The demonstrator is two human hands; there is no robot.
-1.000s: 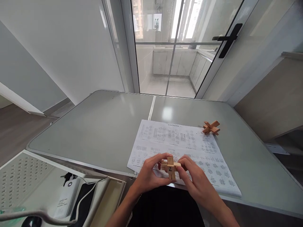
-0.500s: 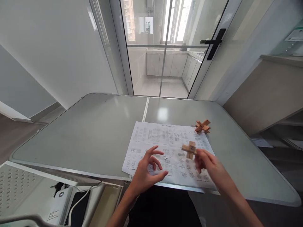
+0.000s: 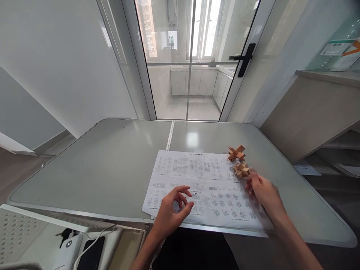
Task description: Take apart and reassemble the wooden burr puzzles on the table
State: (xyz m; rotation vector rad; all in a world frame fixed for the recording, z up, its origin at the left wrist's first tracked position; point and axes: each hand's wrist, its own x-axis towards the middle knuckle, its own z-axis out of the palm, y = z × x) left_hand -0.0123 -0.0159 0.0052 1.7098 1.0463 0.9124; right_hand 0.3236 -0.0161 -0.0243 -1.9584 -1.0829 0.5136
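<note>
A sheet of paper printed with puzzle diagrams lies on the grey table. My left hand hovers over the sheet's near left part, fingers loosely curled and apart, holding nothing. My right hand is at the sheet's right side, fingers stretched towards a small wooden cross puzzle that rests on the paper's right edge. The fingertips are right beside the puzzle, and I cannot tell if they touch it. A second wooden cross puzzle lies just behind it on the table.
A glass sliding door with a black handle stands behind the table. A wooden shelf unit is at the right. At lower left, a perforated white box holds a white device and cables.
Both hands held the wooden puzzle together a second ago. The left hand let go, and the right hand carried it rightward and set it down beside the other puzzle.
</note>
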